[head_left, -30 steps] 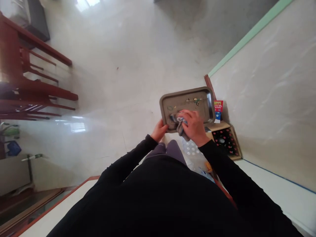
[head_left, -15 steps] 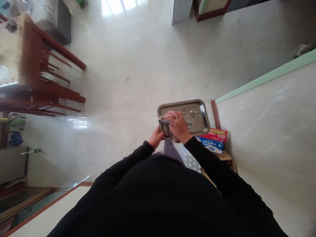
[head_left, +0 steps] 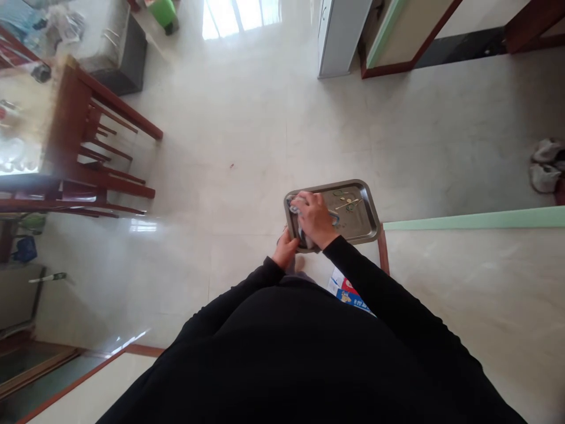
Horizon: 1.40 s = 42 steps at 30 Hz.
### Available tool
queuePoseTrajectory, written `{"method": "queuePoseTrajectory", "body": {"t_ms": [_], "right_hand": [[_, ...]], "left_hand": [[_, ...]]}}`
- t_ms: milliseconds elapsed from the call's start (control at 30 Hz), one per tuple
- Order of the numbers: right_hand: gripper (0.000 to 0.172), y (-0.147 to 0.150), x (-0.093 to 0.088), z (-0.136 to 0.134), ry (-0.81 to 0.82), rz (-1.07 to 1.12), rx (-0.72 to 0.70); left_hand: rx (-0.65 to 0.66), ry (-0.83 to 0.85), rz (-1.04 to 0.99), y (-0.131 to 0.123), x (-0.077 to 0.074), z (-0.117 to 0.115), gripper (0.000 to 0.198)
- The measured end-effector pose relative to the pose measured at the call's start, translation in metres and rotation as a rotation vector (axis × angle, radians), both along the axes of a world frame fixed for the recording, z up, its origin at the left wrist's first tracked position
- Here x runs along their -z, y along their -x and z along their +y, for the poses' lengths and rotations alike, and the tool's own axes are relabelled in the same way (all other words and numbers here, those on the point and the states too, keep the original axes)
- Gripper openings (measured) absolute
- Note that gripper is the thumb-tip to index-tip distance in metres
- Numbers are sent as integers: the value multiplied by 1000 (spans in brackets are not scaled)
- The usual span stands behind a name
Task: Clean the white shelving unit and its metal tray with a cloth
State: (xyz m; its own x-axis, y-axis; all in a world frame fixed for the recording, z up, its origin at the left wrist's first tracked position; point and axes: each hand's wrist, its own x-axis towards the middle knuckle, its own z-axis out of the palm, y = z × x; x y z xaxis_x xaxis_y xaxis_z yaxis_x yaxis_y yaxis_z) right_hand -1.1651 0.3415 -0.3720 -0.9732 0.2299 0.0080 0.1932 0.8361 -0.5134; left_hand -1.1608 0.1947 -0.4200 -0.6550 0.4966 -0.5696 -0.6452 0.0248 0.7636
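Pressing a crumpled cloth [head_left: 296, 206] into the steel tray's [head_left: 348, 240] near-left corner with our right hand [head_left: 314, 219], we clasp its near edge with our left hand [head_left: 285, 250]; small scraps [head_left: 348, 201] lie beyond.

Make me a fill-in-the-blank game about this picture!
From above, the person's ____ hand presses a crumpled grey cloth onto a rectangular steel tray.
The person's long sleeves are ____.
The reddish-brown wooden table stands on the ____ side of the picture.

Missing words: right, black, left.
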Motion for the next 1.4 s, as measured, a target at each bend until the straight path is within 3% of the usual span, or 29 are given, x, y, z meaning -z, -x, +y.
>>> {"method": "queuePoseTrajectory", "body": {"t_ms": [167, 333, 467, 600, 733, 833, 1133, 1400], "right_hand": [[39, 64, 3, 99, -38, 49, 115], [42, 102, -40, 166, -74, 103, 228], [46, 95, -76, 189, -35, 112, 154], [44, 63, -76, 231, -70, 49, 291], [45, 34, -64, 296, -118, 14, 475], [45, 23, -65, 346, -111, 24, 536], [43, -1, -101, 483, -43, 99, 648], [49, -18, -118, 576, -21, 95, 765]], "left_hand": [[22, 2, -32, 77, 5, 76, 31], [97, 35, -43, 160, 0, 149, 32], [188, 22, -46, 214, -12, 201, 37], [278, 32, -56, 249, -28, 260, 39], [390, 43, -57, 261, -40, 329, 40], [433, 47, -38, 261, -46, 386, 42], [532, 97, 3, 247, -80, 553, 50], [639, 98, 4, 238, -92, 678, 54]]}}
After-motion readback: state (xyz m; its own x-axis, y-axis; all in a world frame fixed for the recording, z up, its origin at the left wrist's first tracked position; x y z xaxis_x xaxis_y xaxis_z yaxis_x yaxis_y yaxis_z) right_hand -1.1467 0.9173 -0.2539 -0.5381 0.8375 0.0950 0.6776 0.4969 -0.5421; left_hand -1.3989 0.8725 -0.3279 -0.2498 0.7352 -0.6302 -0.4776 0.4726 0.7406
